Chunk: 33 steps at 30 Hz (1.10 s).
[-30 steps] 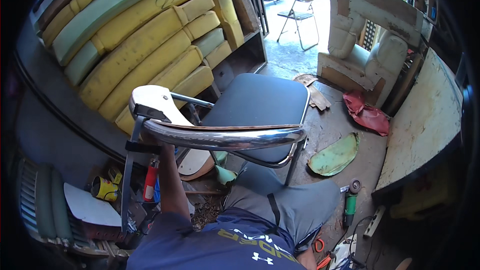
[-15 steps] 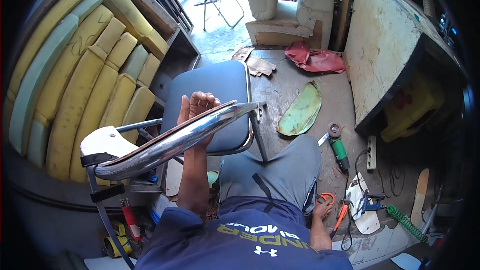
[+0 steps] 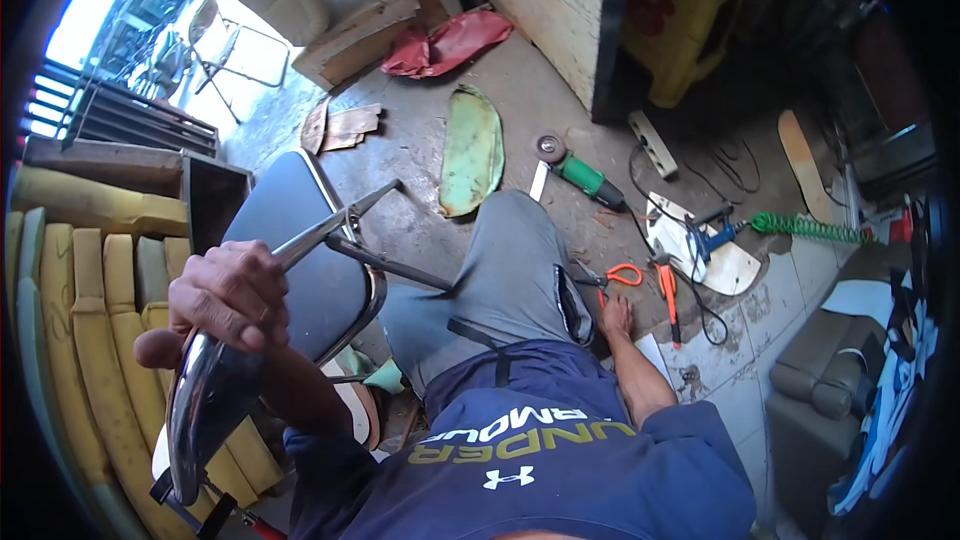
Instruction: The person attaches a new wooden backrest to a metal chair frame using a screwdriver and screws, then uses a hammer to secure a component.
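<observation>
My left hand (image 3: 225, 300) is wrapped round the curved chrome armrest (image 3: 187, 435), which rises over the tilted chair with its dark padded seat (image 3: 275, 215). My right hand (image 3: 615, 315) reaches down to the floor at the orange-handled scissors (image 3: 620, 276), fingers apart. Orange-handled pliers (image 3: 669, 300) lie just right of it, beside a blue air tool (image 3: 710, 245) on a white board. Higher up lie a green angle grinder (image 3: 580, 173) and a pale green pad (image 3: 470, 150). A clamp (image 3: 215, 500) shows below the armrest.
Yellow foam pieces (image 3: 90, 350) are stacked at left. A bare sofa frame (image 3: 360, 35), red vinyl (image 3: 445, 45) and a folding chair (image 3: 240, 50) are beyond. A tall board (image 3: 550, 0), a yellow stool (image 3: 680, 20), a power strip (image 3: 652, 145) and grey cushions (image 3: 820, 360) stand or lie around.
The view has swung right and downward. My left hand has gone from raised fingers behind the armrest to gripping over it. My right hand has come out beside the scissors.
</observation>
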Motion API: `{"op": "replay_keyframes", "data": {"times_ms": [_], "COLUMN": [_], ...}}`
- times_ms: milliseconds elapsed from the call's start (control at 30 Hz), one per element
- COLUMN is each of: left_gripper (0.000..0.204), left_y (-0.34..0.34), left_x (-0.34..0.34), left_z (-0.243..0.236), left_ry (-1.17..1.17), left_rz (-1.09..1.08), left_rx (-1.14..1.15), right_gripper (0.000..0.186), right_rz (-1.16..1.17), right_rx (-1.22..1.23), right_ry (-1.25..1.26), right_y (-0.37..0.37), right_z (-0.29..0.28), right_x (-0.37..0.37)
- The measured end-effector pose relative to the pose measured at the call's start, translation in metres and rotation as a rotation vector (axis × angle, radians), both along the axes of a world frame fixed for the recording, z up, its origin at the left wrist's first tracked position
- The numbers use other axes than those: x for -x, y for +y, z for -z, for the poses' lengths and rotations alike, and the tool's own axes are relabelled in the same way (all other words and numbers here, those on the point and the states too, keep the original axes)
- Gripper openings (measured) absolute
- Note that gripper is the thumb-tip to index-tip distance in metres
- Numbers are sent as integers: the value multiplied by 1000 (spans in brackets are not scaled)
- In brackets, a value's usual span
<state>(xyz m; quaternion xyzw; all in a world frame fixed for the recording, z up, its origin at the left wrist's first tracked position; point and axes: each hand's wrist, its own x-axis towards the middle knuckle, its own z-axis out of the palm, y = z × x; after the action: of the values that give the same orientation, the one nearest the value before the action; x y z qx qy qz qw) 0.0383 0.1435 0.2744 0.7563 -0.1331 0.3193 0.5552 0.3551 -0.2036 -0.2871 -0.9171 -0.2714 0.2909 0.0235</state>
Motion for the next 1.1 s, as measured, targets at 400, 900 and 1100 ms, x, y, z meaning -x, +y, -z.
{"op": "replay_keyframes", "data": {"times_ms": [400, 900, 1100], "left_gripper": [72, 65, 64], "left_y": [51, 117, 174], "left_x": [-30, -18, 11], "left_z": [-3, 1, 1], "left_ry": [52, 111, 169], "left_rz": [40, 108, 22], "left_rx": [-57, -149, -162], "right_gripper": [43, 25, 21], "right_rz": [139, 176, 50], "right_rx": [-139, -381, -572], "right_ry": [-50, 32, 159], "right_y": [26, -63, 9], "right_z": [-21, -1, -8], "right_x": [-10, 0, 8]}}
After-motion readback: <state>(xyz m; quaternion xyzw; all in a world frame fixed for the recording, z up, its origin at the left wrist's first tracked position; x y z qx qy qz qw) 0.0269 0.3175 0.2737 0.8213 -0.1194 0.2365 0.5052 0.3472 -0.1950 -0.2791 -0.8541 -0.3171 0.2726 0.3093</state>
